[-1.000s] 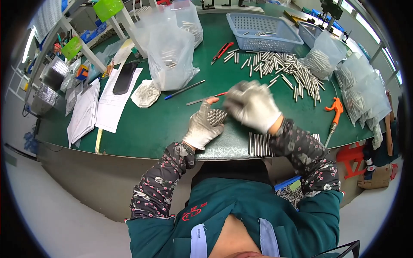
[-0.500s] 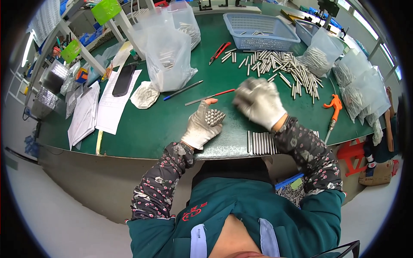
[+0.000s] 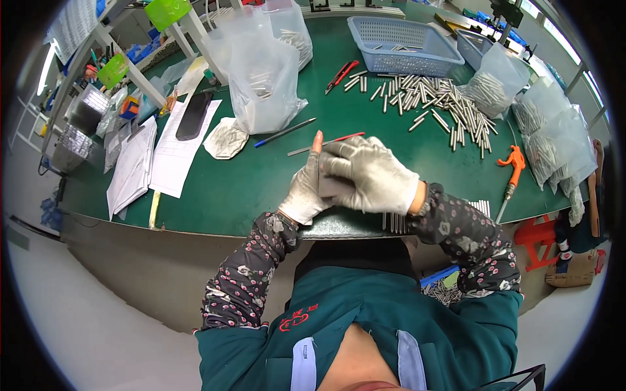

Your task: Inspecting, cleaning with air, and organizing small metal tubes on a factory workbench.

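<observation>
Both my hands wear whitish work gloves and meet above the front of the green table (image 3: 261, 189). My left hand (image 3: 302, 197) is cupped with its bare thumb tip raised; the bundle of metal pins seen in it earlier is now hidden. Over its palm lies my right hand (image 3: 378, 174), fingers curled and slightly blurred; what they grip cannot be seen. Below my right wrist, a row of metal pins (image 3: 393, 223) lies side by side at the table edge, partly covered by my forearm. A thin tool with a red handle (image 3: 345, 138) lies just beyond my hands.
Loose metal pins (image 3: 450, 107) are heaped before a blue basket (image 3: 417, 64). Bags of pins (image 3: 551, 140) and an orange air gun (image 3: 515, 166) sit at right. At left are a bag (image 3: 264, 98), pen (image 3: 285, 132), white cloth (image 3: 225, 139), phone (image 3: 193, 116) and papers (image 3: 169, 156).
My right hand has moved left and slightly down from beside the pin heap onto my left hand, covering the bundle of pins. The whole view has shifted slightly.
</observation>
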Tool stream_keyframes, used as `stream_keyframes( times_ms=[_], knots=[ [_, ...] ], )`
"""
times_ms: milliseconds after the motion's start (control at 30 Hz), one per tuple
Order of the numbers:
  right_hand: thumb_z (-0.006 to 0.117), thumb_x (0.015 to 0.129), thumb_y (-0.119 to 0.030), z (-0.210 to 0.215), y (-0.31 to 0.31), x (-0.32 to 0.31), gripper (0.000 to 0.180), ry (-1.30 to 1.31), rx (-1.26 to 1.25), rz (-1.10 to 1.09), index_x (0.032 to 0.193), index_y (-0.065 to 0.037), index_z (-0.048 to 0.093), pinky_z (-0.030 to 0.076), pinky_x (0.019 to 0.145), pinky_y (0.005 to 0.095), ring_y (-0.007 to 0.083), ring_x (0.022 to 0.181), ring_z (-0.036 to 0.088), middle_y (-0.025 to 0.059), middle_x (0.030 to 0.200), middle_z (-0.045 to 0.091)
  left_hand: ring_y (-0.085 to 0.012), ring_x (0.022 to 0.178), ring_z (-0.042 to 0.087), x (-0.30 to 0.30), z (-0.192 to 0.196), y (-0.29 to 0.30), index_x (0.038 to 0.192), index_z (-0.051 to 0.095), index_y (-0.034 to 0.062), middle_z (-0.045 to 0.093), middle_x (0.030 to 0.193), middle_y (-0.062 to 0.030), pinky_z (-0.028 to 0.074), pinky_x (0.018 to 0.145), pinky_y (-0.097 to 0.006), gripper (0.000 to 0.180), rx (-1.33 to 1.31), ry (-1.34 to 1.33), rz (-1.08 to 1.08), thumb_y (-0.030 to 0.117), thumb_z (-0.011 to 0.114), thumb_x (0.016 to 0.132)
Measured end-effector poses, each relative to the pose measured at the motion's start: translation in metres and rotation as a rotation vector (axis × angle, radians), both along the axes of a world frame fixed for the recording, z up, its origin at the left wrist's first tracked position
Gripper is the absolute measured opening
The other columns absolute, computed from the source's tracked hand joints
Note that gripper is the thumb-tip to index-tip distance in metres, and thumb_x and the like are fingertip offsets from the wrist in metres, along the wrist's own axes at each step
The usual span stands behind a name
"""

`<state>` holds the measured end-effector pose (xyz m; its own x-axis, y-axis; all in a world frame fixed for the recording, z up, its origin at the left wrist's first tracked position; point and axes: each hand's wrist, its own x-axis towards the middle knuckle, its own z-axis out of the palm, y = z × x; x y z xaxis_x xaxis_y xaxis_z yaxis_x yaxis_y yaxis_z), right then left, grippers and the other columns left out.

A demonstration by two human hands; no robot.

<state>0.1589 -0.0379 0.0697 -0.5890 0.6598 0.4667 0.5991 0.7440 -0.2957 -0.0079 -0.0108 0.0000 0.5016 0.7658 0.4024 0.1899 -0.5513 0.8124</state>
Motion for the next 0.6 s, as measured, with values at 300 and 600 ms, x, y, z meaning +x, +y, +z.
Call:
stream_keyframes(
  times_ms=[300, 600],
  knots=[
    [0.063, 0.071, -0.029, -0.009, 0.017, -0.002, 0.019, -0.036, 0.21, -0.23, 0.076, -0.011, 0.061, 0.04, 0.069, 0.041, 0.027, 0.08, 0.056, 0.0073, 0.081, 0.058, -0.0146, 0.095, 0.054, 0.004, 0.008, -0.004, 0.142, -0.008, 0.0151, 0.06, 0.094, -0.0064, 0.042, 0.089, -0.031, 0.11, -0.367, 0.043, 0.051, -0.007, 0.066, 0.064],
    [0.061, 0.075, -0.027, -0.002, 0.032, 0.009, 0.015, -0.206, 0.198, -0.484, 0.079, -0.012, 0.063, 0.04, 0.07, 0.0423, 0.0273, 0.081, 0.053, 0.007, 0.087, 0.058, -0.0166, 0.098, 0.054, 0.005, 0.02, -0.007, 0.141, -0.011, 0.0136, 0.057, 0.101, -0.0053, 0.037, 0.097, -0.031, 0.11, -0.538, 0.058, 0.012, 0.0, 0.07, 0.069]
  ],
)
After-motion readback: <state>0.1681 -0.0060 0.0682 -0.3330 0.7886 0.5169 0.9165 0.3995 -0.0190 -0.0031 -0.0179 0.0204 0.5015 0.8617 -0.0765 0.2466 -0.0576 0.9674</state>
